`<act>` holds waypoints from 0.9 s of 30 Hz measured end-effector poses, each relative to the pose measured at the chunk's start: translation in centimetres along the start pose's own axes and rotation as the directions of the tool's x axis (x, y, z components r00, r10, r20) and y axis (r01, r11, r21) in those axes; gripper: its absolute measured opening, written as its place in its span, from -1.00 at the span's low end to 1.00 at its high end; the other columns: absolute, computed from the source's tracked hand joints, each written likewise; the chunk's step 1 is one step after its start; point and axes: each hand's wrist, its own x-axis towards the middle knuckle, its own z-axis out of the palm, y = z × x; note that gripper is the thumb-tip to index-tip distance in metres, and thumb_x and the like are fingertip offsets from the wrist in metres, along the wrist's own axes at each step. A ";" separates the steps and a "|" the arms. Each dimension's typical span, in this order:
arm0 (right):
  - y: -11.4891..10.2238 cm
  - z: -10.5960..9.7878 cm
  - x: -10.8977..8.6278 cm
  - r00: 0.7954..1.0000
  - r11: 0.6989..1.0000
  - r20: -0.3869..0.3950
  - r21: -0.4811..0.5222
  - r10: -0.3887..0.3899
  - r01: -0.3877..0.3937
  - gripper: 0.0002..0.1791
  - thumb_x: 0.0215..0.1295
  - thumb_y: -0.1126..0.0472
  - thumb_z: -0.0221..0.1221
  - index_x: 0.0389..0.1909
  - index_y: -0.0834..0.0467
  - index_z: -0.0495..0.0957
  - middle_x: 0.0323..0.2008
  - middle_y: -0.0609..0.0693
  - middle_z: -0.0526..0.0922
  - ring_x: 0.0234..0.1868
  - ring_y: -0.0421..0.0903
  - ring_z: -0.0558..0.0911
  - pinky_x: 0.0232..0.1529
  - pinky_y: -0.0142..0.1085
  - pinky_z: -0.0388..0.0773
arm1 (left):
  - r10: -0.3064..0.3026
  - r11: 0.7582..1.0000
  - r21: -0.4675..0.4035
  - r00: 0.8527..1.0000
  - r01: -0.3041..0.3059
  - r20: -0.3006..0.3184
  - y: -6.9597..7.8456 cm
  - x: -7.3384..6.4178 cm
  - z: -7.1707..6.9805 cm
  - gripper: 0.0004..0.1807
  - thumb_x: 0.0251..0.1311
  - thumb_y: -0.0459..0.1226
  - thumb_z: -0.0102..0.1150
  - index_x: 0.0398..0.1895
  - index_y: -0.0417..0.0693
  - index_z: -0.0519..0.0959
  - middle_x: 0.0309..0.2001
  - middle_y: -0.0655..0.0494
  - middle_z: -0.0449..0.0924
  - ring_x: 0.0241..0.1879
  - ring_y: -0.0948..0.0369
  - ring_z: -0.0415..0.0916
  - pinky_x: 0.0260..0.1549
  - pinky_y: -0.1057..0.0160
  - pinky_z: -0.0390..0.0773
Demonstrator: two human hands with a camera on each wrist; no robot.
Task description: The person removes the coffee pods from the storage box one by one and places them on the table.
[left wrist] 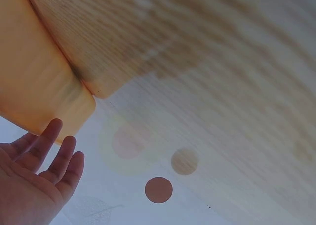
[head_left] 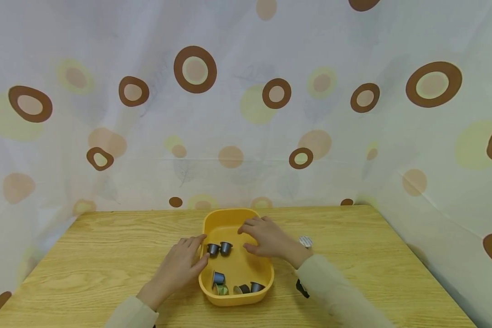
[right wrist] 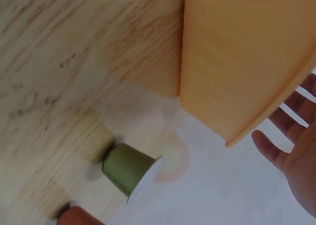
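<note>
A yellow plastic tray [head_left: 236, 299] stands on the wooden table with several coffee capsules in it. Two dark capsules [head_left: 226, 248] lie toward its left side. Nearer its front are a blue capsule [head_left: 218, 277], a green one [head_left: 221, 290] and two dark ones [head_left: 257, 287]. My left hand [head_left: 176, 262] is at the tray's left rim, fingers spread and relaxed, holding nothing. Over the tray's right side reaches my right hand [head_left: 268, 237], its fingers loosely bent and apart, with nothing between them. In the right wrist view its fingers [right wrist: 288, 123] show beyond the rim.
Right of the tray, a green capsule [right wrist: 129, 169] and a reddish-brown one [right wrist: 76, 216] lie on the table. A black item [head_left: 302, 289] shows partly beside the right sleeve, which hides part of that area. A patterned curtain [head_left: 238, 114] hangs behind the table.
</note>
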 end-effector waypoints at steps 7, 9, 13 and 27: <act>-0.5 0.8 0.9 0.999 1.000 0.046 -0.005 0.018 -0.017 -0.68 0.17 0.07 0.17 -0.04 0.02 0.52 -0.10 -0.10 0.56 -0.02 -0.07 0.52 0.01 -0.05 0.43 | -0.006 1.000 -0.002 1.000 0.006 0.005 0.0 0.1 0.1 -0.48 0.24 -0.04 -0.01 0.20 -0.08 0.36 0.02 0.03 0.52 0.01 0.08 0.44 -0.03 0.04 0.45; -0.6 1.0 1.2 0.998 1.000 0.064 -0.012 0.020 -0.019 -0.67 0.17 0.06 0.17 -0.04 0.01 0.52 -0.09 -0.10 0.56 -0.01 -0.08 0.52 0.04 -0.06 0.42 | -0.006 1.000 -0.004 1.000 0.006 0.006 0.0 0.1 0.1 -0.48 0.24 -0.04 -0.01 0.20 -0.08 0.35 0.02 0.03 0.52 0.02 0.08 0.43 -0.03 0.04 0.45; -0.9 1.3 1.7 0.994 1.000 0.109 0.002 0.025 -0.026 -0.66 0.19 0.07 0.16 -0.01 0.02 0.50 -0.06 -0.09 0.54 0.03 -0.08 0.50 0.09 -0.07 0.39 | -0.009 1.000 -0.005 1.000 0.009 0.006 -0.1 0.1 0.2 -0.48 0.23 -0.04 0.00 0.20 -0.08 0.35 0.03 0.04 0.52 0.02 0.09 0.43 -0.02 0.05 0.44; -1.8 2.4 3.3 0.980 0.998 0.192 -0.013 0.060 -0.058 -0.64 0.21 0.03 0.14 0.04 -0.03 0.47 0.01 -0.12 0.52 0.08 -0.10 0.47 0.13 -0.09 0.36 | -0.014 1.000 0.007 1.000 0.014 0.004 0.0 0.1 0.1 -0.49 0.22 -0.05 0.02 0.19 -0.07 0.37 0.02 0.04 0.52 0.03 0.09 0.43 -0.02 0.05 0.45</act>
